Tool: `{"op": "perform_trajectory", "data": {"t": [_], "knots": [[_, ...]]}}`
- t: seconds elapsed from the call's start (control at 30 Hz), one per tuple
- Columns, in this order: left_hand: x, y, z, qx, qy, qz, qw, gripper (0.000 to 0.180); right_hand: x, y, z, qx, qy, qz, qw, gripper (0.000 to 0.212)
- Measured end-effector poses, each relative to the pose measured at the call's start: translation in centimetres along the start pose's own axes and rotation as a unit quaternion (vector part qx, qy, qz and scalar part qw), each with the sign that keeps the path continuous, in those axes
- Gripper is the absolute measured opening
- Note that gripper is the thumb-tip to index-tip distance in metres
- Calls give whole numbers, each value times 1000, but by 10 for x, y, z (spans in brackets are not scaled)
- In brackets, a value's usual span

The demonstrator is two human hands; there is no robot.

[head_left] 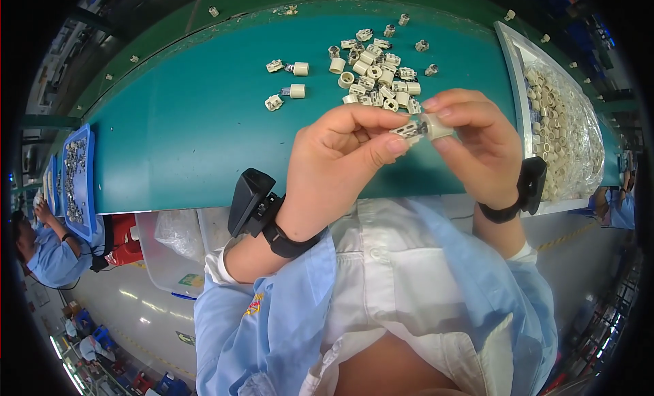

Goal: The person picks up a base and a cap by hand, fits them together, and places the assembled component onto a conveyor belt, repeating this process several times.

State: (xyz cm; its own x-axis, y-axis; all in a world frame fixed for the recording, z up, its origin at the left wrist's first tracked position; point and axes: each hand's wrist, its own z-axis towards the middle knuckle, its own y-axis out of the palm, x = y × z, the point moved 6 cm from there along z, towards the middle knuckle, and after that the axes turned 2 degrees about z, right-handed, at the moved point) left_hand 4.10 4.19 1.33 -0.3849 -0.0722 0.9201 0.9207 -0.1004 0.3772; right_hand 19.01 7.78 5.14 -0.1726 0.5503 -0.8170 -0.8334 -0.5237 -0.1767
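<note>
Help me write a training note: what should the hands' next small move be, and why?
Probably ease the cream cap straight toward the white slotted piece. The right hand pinches the cap and the left hand the slotted piece, roughly end to end, and a dark section shows between them, so they do not look fully closed together.

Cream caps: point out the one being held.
The cap in the right hand, raised above the table beside the slotted part in the left hand; neither hand shows another.
</note>
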Motion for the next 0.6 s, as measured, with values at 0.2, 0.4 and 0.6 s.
{"op": "perform_trajectory", "data": {"t": [0.2, 0.4, 0.6], "knots": [[0, 2, 2, -16, 5, 8, 1000, 17, -7, -1, 4, 0, -20, -127, 992, 26], [0, -1, 0, -24, -45, 16, 999, 18, -14, 2, 7, -22, -47, -198, 979, 25], [-3, 0, 0, -51, -80, -38, 995, 19, -17, 3, 7, -37, -65, -208, 975, 24]]}}
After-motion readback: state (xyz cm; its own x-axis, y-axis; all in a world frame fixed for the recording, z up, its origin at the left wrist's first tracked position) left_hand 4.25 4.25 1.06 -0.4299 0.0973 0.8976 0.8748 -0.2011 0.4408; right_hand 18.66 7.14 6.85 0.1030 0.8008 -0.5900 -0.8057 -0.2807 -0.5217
